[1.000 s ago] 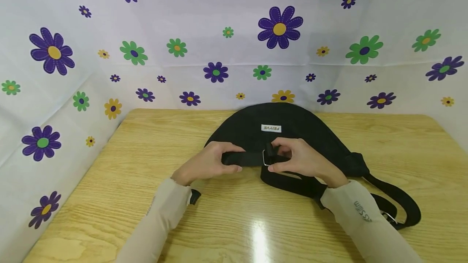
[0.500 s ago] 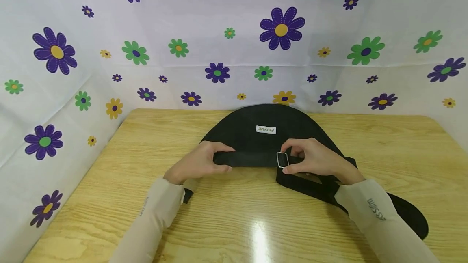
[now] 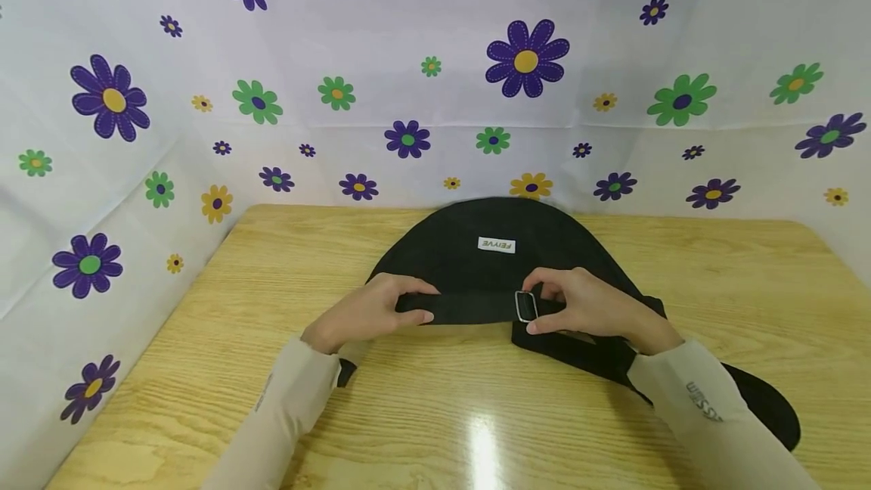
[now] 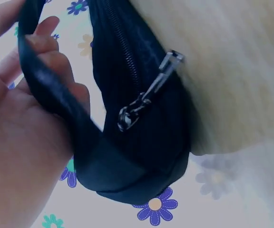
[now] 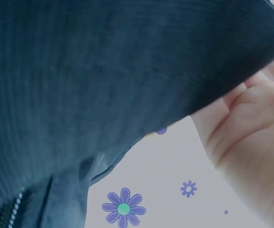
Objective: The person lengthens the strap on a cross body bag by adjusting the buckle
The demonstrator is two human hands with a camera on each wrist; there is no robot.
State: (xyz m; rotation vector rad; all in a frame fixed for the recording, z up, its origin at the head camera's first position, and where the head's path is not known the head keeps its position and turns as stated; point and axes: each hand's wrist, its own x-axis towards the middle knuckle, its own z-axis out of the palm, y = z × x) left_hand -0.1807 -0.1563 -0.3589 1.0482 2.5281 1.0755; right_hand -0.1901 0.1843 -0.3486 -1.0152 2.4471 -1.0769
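Note:
A black crescent-shaped bag (image 3: 442, 259) with a white label (image 3: 497, 245) lies on the table. Across its near edge, a wide black strap (image 3: 476, 308) runs straight between the two hands. My left hand (image 3: 370, 314) holds the strap's left part between thumb and fingers. At the other end, my right hand (image 3: 581, 308) pinches the strap beside a silver slider buckle (image 3: 519, 307). The left wrist view shows the bag's zipper (image 4: 122, 45) with its metal pull (image 4: 158, 83). Close strap fabric (image 5: 103, 71) hides most of the right wrist view, including the right fingertips.
Another stretch of strap (image 3: 765, 399) loops out on the wooden table (image 3: 408, 414), partly under the right sleeve (image 3: 701, 399). A white flower-print cloth (image 3: 306, 36) stands behind the table and along its left side.
My right hand and the slider buckle have moved right, and the strap between the hands has lengthened. My left hand and the bag have shifted slightly left. The last half second shows little movement.

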